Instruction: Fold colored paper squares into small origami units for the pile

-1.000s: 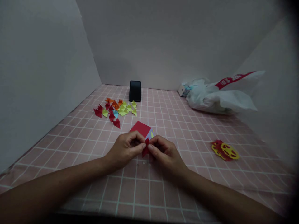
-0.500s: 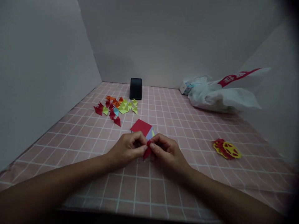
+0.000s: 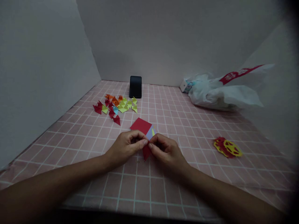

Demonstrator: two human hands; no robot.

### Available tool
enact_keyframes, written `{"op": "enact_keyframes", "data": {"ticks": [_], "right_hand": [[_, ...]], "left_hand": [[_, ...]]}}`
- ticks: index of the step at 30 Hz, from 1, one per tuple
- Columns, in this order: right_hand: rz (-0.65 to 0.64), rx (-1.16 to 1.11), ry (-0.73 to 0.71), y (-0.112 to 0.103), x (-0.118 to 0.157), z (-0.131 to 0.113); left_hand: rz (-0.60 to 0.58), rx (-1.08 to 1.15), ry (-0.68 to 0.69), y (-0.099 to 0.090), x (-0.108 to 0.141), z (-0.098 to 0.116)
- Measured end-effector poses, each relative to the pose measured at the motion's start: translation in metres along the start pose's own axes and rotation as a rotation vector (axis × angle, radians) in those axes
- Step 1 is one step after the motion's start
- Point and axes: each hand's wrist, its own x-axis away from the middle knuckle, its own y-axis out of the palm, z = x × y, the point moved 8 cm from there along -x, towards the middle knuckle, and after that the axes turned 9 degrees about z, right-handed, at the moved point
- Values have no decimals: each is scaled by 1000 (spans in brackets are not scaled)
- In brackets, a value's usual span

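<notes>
Between my two hands hangs a small folded piece of red paper (image 3: pixel 146 152), its pointed end downward. My left hand (image 3: pixel 127 145) pinches its upper edge between thumb and forefinger. From the other side my right hand (image 3: pixel 167 151) pinches the same paper, the fingertips of both hands nearly touching. The folds at the top are hidden by my fingers. Just beyond the hands lies a stack of square paper sheets (image 3: pixel 141 126), red on top, with lilac and yellow showing at the right corner.
Several folded paper cranes (image 3: pixel 114 107) in red, orange, yellow and blue lie at the far left. A black phone (image 3: pixel 135 87) stands near the back wall. At the right are a white plastic bag (image 3: pixel 224 96), a small box (image 3: pixel 185 86) and red and yellow cutouts (image 3: pixel 227 147).
The red paper's lower part now shows longer below my fingers, and my fingertips have come closer together at its top. The view has shifted slightly; the things on the table stay in place.
</notes>
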Motion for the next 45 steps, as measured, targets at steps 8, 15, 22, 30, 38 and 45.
{"op": "enact_keyframes", "data": {"ticks": [8,15,22,30,38,45], "right_hand": [[-28,16,-9,2,0,2],[-43,34,-15,4,0,1],[-50,-9,7,6,0,3],[-96,-141,130,12,2,9],[23,-225,150,0,-1,13],[-83,-333,179,8,0,13]], "left_hand": [[-14,53,-81,2,-2,-11],[3,-7,-80,4,0,-9],[-17,-56,50,5,1,0],[-13,-26,34,6,1,-2],[-111,170,-161,14,1,-18],[-209,124,-152,19,4,-12]]}}
